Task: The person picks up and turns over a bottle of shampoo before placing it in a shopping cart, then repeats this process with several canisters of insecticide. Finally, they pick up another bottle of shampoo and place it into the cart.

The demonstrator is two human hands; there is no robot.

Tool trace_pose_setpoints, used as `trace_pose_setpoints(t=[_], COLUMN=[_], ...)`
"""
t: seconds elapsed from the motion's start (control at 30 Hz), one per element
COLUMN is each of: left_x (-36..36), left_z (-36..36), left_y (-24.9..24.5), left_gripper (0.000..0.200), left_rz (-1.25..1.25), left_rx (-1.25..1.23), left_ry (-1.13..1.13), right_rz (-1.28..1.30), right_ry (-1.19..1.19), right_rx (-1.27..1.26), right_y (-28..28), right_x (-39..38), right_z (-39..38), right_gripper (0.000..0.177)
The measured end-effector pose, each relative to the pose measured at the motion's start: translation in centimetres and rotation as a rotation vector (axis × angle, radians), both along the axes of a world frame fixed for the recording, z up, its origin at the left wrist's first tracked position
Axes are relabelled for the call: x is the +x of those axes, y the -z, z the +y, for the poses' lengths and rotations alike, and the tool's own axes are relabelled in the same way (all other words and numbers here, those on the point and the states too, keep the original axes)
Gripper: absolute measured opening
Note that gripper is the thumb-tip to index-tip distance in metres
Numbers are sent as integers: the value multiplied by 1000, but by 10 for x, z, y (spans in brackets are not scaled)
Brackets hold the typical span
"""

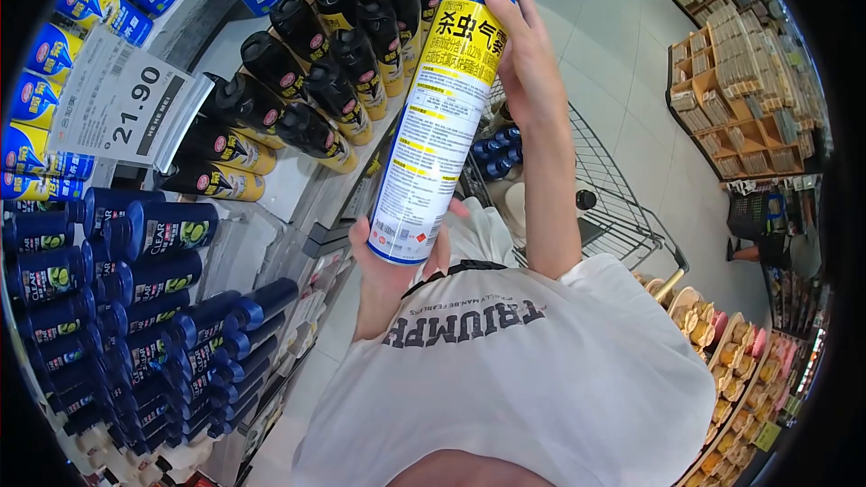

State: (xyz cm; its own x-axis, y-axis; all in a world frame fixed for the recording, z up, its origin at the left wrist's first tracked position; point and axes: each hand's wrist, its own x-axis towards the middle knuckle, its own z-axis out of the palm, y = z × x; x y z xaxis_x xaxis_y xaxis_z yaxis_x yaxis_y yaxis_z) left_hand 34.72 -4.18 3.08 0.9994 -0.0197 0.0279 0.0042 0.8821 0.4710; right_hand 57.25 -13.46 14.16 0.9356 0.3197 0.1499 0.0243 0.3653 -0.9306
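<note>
An insect spray can [442, 117] with a blue cap, yellow band and white printed label is held tilted in front of my shirt. My right hand [530, 54] grips its capped top end, thumb lying against the blue cap. Around the bottom end curls my left hand [383, 266], its fingers partly hidden behind the can. Just left of the can, black-capped spray cans [347, 95] with yellow lower parts stand in rows on the shelf.
Blue-and-yellow cans [86, 0] line the shelf behind a price tag [122, 104] reading 21.90. Dark blue shampoo bottles [149, 334] fill the lower left. A wire shopping cart [613, 180] holding some goods stands beyond my right arm. Stocked racks [735, 81] are at the right.
</note>
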Motion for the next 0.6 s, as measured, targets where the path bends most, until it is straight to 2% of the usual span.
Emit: trace_pose_setpoints(t=[0.07,0.17,0.2,0.4,0.6], left_x=[0,-10,-8,-2,-5], left_z=[0,5,6,6,13], left_y=[-8,19,14,-9,-4], left_gripper=[117,113,112,131,137], left_rz=[91,112,70,-7,-18], left_rx=[42,52,45,216,115], left_ry=[-116,-182,-172,-159,-121], right_rz=[-26,-83,-100,-196,-59], right_ry=[14,69,92,177,68], right_rx=[-91,-228,-258,-583,-773], right_y=[-7,-5,-3,-5,-10], right_x=[-2,5,6,9,10], right_z=[-4,-9,-9,-14,-25], right_gripper=[88,92,91,82,73])
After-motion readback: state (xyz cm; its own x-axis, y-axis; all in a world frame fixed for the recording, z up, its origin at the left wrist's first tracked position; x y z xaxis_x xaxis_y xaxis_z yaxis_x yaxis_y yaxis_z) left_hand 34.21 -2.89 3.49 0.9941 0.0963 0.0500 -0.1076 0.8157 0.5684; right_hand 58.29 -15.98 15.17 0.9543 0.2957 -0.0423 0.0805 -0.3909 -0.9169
